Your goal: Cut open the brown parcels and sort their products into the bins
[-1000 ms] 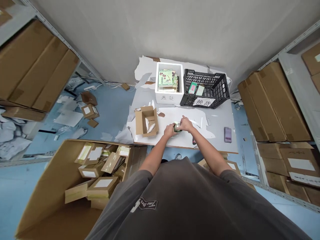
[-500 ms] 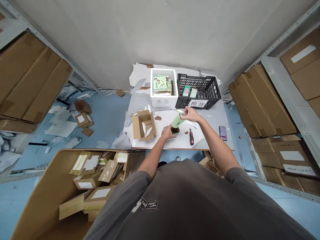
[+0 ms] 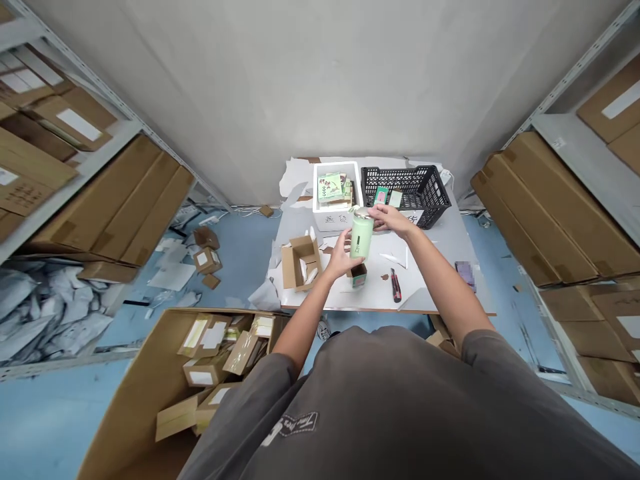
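Note:
A light green bottle (image 3: 361,236) with a silvery top is held upright between my two hands above the table. My left hand (image 3: 340,256) wraps round its left side, low down. At the right of its top, my right hand (image 3: 388,219) grips it near the rim. Just below the bottle, a small open green box (image 3: 358,276) stands on the table, untouched by either hand. To the left sits an open brown carton (image 3: 302,263) with white pieces inside. A red and black box cutter (image 3: 395,285) lies to the right of the small box.
Behind my hands stand a white foam box (image 3: 336,221) with packets and a black crate (image 3: 434,197) with two small boxes. A phone (image 3: 466,275) lies at the table's right. A large carton (image 3: 135,373) of parcels is at my lower left. Shelves flank both sides.
The bottle has come up out of the small box and is now upright. My left hand has let go of the box and taken hold of the bottle. The view has shifted.

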Tool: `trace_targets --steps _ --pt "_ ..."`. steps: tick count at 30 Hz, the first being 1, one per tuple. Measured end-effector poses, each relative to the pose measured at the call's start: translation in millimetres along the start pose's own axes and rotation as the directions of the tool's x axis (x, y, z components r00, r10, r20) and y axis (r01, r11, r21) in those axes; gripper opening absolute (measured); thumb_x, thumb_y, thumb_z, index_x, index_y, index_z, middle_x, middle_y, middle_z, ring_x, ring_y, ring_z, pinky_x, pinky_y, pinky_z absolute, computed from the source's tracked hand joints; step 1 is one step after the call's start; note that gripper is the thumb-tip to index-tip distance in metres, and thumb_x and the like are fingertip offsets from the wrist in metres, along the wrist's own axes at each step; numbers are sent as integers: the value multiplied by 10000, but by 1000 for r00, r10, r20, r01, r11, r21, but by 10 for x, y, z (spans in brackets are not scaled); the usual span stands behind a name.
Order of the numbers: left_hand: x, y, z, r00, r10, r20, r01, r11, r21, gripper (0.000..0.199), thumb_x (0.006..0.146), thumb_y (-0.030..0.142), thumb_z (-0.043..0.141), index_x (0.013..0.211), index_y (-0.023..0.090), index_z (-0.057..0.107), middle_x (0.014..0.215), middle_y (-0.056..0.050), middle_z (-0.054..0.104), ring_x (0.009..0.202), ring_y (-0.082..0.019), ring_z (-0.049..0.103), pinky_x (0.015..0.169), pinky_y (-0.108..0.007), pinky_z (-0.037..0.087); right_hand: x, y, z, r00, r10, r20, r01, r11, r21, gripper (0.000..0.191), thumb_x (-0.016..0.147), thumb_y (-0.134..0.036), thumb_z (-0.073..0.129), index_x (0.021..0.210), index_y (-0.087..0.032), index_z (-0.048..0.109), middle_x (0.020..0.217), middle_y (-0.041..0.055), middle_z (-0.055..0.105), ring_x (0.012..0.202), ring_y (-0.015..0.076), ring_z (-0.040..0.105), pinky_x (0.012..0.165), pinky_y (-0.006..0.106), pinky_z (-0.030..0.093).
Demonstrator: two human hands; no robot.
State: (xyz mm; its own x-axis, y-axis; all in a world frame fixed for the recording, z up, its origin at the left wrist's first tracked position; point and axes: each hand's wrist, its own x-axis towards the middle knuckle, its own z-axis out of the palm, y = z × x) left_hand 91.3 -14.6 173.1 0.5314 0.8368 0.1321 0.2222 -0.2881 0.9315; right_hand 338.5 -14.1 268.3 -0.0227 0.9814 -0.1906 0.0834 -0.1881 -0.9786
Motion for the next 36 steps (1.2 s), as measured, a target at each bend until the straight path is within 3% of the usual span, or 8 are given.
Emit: trace_targets --steps 6,12,15,18,23,28,32,36 --pt "36 159 -79 1000 14 13 -12 989 -148 1271 797 454 952 1774 383 143 1504 -138 628 1321 -306 691 1022 -434 629 -241 343 148 960 -145 240 98 975 197 938 650 -483 1065 1438 -305 588 1289 83 780 1172 303 768 964 469 678" --pt "-2 446 92 985 59 -164 -43 994 98 1297 760 514 992 1787 387 210 1692 -138 461 1479 -387 559 1160 -534 567 -234 478 279 970 -225 90 197 947 253 1000 663 -508 1049 1498 -346 523 1405 72 743 1197 299 766 977 462 678" --pt "-28 533 123 967 95 -235 -49 980 195 1256 769 474 989 1779 385 246 1645 -128 500 1475 -396 546 1172 -552 556 -260 466 319 970 -241 -18 239 949 205 1068 644 -565 1050 1529 -342 496 1419 81 725 1219 306 754 1034 478 658" --pt "-15 544 103 976 112 -186 -87 987 137 1201 797 420 955 1772 389 254 1607 -121 533 1358 -346 627 1101 -503 602 -334 459 327 962 -261 -82 272 947 170 1149 634 -609 1048 1581 -352 450 1452 91 703 1298 323 718 1080 482 635" --pt "22 490 42 994 111 -12 -112 992 -60 1133 830 484 919 1764 371 288 1575 -124 560 1301 -312 665 1047 -464 616 -458 470 269 976 -215 24 206 958 201 1170 660 -588 1034 1625 -365 411 1481 100 696 1327 338 707 1077 493 633" --pt "4 562 66 994 81 -80 -78 996 45 1247 747 487 986 1770 336 290 1558 -154 556 1328 -345 628 1070 -497 594 -470 500 310 979 -195 -56 202 963 181 1193 644 -555 1043 1634 -371 402 1462 100 712 1264 353 738 1059 538 644" --pt "-30 670 105 995 76 -67 -79 995 -55 1234 762 443 975 1761 345 257 1511 -151 609 1210 -309 696 992 -463 616 -490 472 332 977 -206 -61 214 959 184 1192 630 -563 1057 1621 -362 425 1464 105 717 1301 367 720 1112 567 619" --pt "-39 748 108 993 102 -64 -103 995 -17 1133 763 431 970 1713 342 358 1539 -144 584 1366 -342 635 1060 -473 597 -513 434 338 975 -211 -72 221 952 212 1159 623 -596 1055 1591 -353 466 1487 108 704 1336 388 701 1086 560 638"
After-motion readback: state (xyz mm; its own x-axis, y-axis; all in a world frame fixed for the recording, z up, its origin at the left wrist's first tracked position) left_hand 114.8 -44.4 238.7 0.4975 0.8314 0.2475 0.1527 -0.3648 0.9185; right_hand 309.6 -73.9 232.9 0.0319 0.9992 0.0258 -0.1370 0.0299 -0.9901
